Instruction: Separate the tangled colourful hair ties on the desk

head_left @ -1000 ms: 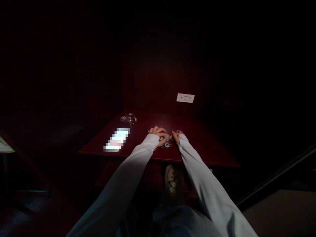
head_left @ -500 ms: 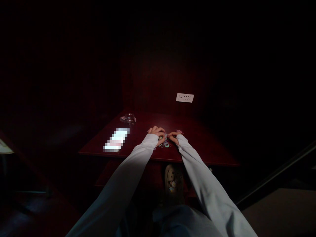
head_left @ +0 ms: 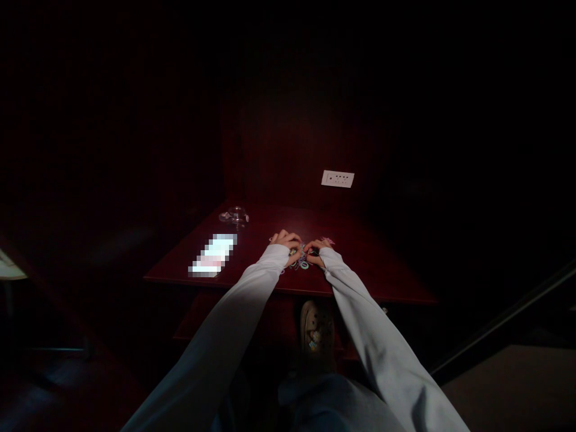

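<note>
A small pile of coloured rings (head_left: pixel 305 264), which look like hair ties, lies near the table's front edge. My left hand (head_left: pixel 286 242) rests at its left side, fingers bent and thumb apart, arching over part of the pile. From the right, my right hand (head_left: pixel 317 247) reaches in with its finger and thumb curled close together. Anything between those fingertips is too small and dark to make out. Beyond the right hand sits a bunch of pink rings (head_left: pixel 329 241), partly covered by it. A bit of pink also shows past the left hand's far side.
A phone-like bright panel (head_left: pixel 213 255), blurred out, lies on the left of the dark red table (head_left: pixel 373 270). Behind it stands a clear container (head_left: pixel 237 215). A white socket plate (head_left: pixel 337 179) is on the back wall. Below the table edge shows a clog (head_left: pixel 317 330).
My right hand's fingertips have shifted slightly and curled in at the pile's right side. My left hand stays almost where it was. The view has moved very slightly.
</note>
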A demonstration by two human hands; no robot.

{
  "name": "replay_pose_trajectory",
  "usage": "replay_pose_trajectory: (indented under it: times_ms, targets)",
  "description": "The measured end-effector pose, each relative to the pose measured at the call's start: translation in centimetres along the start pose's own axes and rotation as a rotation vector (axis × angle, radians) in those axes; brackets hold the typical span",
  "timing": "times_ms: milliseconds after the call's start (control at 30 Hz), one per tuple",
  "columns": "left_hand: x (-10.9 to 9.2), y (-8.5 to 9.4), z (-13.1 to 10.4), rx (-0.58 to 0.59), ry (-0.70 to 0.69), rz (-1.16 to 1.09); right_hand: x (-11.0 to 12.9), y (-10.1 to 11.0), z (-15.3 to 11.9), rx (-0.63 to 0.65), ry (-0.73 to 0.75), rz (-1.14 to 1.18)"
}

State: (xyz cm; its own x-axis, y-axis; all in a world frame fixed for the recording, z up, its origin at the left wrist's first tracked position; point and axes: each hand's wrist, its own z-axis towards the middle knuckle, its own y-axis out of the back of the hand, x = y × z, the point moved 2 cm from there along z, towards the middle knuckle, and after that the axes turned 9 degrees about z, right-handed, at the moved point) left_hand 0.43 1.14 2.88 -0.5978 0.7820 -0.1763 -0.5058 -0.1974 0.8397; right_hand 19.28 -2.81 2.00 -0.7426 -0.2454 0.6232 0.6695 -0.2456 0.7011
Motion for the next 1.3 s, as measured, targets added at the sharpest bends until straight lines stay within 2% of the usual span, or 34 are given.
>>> replay_pose_trajectory:
  times_ms: [267, 500, 633, 967, 1167, 1300]
  targets:
    - [-0.1, 0.1, 0.1, 0.000, 0.014, -0.007, -0.2, 0.3, 0.2, -0.014, 0.002, 0.065]
    - [-0.3, 0.3, 0.0, 0.000, 0.028, -0.006, -1.0, 0.3, 0.5, -0.130, -0.016, 0.150]
    - [-0.5, 0.6, 0.0, 0.014, 0.032, 0.002, -0.7, 0.5, 0.5, -0.152, -0.011, 0.192]
    - [-0.6, 1.1, 0.0, 0.027, 0.040, -0.004, -0.3, 0.2, 0.3, -0.130, 0.031, 0.177]
    - [0.1, 0.5, 0.4, 0.063, 0.018, 0.002, -0.6, -0.1, 0.4, -0.078, 0.054, 0.228]
    - [0.5, 0.1, 0.6, 0.078, 0.037, 0.026, -0.9, -0.3, 0.5, -0.091, 0.063, 0.235]
